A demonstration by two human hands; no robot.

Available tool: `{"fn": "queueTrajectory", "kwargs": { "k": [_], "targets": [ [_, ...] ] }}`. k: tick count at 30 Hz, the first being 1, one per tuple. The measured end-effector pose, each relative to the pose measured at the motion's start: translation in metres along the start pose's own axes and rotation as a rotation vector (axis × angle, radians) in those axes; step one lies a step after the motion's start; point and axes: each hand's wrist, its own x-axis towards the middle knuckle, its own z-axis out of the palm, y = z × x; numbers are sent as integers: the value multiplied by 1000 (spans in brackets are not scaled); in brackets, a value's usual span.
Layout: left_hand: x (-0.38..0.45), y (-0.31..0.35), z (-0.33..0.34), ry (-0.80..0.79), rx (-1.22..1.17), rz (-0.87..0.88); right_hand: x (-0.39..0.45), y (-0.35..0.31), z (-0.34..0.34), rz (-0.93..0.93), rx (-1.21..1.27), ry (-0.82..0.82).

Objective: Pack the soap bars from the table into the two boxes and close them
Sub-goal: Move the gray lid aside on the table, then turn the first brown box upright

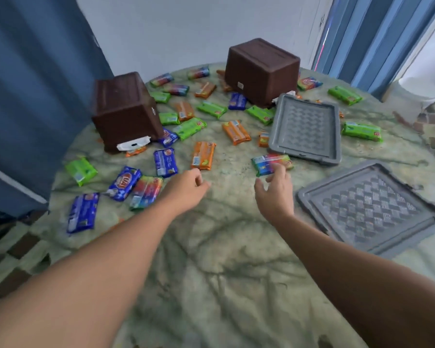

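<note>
Plainly nothing is packed: from the head view, both brown plastic boxes, left (126, 110) and far (261, 71), stand upside down among scattered wrapped soap bars (203, 155), their grey lids (305, 129) lying off. The left hand (186, 189) hovers loosely curled, empty; the right hand (275, 194) spreads over a multicoloured bar (268, 164), contact unclear. Bars under the boxes are partly hidden.

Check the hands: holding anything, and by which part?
Left hand holds nothing, fingers loosely curled above the table. Right hand reaches the near edge of a multicoloured soap bar; whether it grips yet cannot be told.
</note>
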Motion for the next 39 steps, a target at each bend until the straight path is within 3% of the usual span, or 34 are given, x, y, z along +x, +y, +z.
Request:
{"fn": "queueTrajectory", "kwargs": {
  "k": [7, 19, 26, 34, 39],
  "targets": [
    [9, -109, -77, 76, 26, 65, -39, -88, 109, 258, 385, -60],
    [53, -191, -153, 239, -13, -43, -17, -160, 196, 355, 462, -206],
    [116, -219, -204, 406, -134, -106, 12, -203, 227, 389, 508, -179],
    [216, -251, -244, 332, -140, 77, 46, -264, 283, 527, 631, -23],
    [268, -265, -274, 288, -32, 240, 64, -299, 310, 695, 784, -22]
  ]
}}
